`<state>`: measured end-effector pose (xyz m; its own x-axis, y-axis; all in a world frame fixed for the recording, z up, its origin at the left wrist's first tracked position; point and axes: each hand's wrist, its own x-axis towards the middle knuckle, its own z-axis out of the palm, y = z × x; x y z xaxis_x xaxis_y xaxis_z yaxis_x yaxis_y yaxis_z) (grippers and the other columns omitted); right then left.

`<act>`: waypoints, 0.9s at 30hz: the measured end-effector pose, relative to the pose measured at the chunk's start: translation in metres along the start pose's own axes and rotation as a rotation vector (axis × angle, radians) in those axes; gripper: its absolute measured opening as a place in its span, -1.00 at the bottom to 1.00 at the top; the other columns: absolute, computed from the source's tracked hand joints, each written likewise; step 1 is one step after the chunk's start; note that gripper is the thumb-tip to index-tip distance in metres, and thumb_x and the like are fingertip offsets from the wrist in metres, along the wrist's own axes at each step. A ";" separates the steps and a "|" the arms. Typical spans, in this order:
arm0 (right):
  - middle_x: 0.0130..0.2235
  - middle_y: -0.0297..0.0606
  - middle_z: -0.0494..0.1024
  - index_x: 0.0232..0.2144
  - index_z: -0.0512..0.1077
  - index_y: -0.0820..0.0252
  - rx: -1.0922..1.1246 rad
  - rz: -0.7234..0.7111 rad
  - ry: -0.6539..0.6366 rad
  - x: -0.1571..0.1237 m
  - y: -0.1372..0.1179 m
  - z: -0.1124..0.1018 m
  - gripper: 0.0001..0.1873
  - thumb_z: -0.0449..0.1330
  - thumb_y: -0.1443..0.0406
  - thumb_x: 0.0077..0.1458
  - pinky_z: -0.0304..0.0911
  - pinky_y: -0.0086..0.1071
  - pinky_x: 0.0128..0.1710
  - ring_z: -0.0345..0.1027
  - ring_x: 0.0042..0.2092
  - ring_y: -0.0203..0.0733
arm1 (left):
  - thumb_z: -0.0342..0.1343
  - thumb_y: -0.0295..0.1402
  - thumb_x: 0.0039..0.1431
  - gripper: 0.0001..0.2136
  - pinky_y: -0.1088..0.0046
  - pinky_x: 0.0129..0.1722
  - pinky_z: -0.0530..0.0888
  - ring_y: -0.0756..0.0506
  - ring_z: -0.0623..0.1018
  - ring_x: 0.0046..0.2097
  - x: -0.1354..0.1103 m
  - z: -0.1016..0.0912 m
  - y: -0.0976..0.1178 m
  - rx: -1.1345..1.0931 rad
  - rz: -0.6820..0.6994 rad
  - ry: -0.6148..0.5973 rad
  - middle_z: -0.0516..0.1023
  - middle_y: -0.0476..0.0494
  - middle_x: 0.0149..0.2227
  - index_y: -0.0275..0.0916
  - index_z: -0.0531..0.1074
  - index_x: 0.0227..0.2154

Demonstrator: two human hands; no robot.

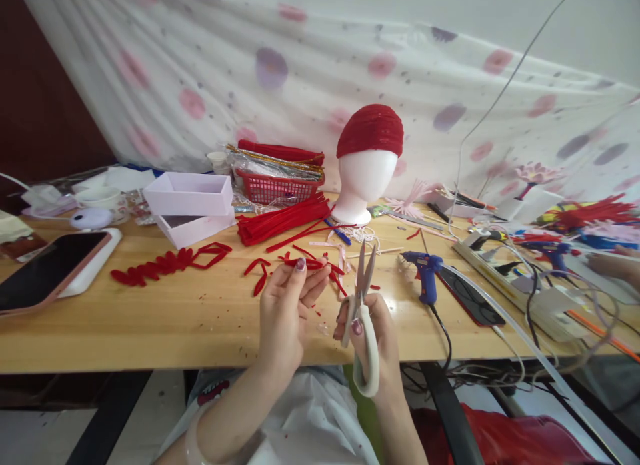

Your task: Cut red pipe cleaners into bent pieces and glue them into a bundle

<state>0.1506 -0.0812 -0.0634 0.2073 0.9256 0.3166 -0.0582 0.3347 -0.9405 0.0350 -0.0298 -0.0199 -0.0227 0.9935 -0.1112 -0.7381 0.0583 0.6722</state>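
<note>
Wooden table (200, 341) under red fuzzy stems (285, 218), mannequin head (365, 178), blue glue gun (427, 276)

At lower center, the left hand (285, 311) holds a red strip (314, 264) and the right hand (384, 331) scissors (368, 321), blades up. A blue glue gun (428, 277) sits right of center on the surface (165, 338).

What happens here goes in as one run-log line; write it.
left grip: red fuzzy stem | right grip: opened scissors | white mannequin head: upright on table
</note>
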 end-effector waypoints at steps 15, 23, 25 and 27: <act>-0.36 -0.33 0.53 -0.31 0.39 0.09 -0.263 0.011 0.306 0.023 0.002 -0.059 -0.57 0.49 0.07 -0.10 0.34 -0.33 -0.37 0.41 -0.38 -0.18 | 0.29 -0.05 0.05 -0.69 0.40 -0.30 0.51 -0.13 0.60 -0.36 0.039 -0.080 0.054 0.723 0.273 0.005 0.55 -0.04 -0.49 -0.19 0.42 -0.48; -0.35 -0.29 0.55 -0.32 0.37 0.08 -0.386 0.035 0.377 0.026 0.006 -0.063 -0.51 0.51 0.04 -0.17 0.36 -0.27 -0.31 0.47 -0.33 -0.11 | 0.12 -0.27 0.12 -0.82 0.41 -0.38 0.35 -0.13 0.50 -0.44 0.047 -0.100 0.070 1.252 0.353 -0.059 0.49 -0.01 -0.55 -0.14 0.37 -0.57; -0.36 -0.28 0.55 -0.34 0.37 0.08 -0.417 0.039 0.362 0.027 0.009 -0.064 -0.52 0.51 0.04 -0.17 0.36 -0.27 -0.31 0.47 -0.34 -0.09 | 0.11 -0.31 0.12 -0.83 0.39 -0.36 0.35 -0.15 0.51 -0.43 0.047 -0.100 0.070 1.297 0.362 -0.072 0.50 -0.02 -0.54 -0.14 0.37 -0.57; -0.37 -0.26 0.56 -0.34 0.38 0.09 -0.486 0.026 0.343 0.027 0.011 -0.066 -0.55 0.47 0.02 -0.11 0.36 -0.26 -0.32 0.47 -0.34 -0.07 | 0.09 -0.33 0.12 -0.82 0.37 -0.33 0.36 -0.16 0.52 -0.41 0.048 -0.100 0.071 1.343 0.378 -0.082 0.51 -0.04 -0.53 -0.13 0.38 -0.58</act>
<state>0.2201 -0.0639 -0.0727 0.5205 0.7952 0.3109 0.3692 0.1188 -0.9217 -0.0856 0.0122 -0.0508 0.0008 0.9698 0.2437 0.5076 -0.2104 0.8355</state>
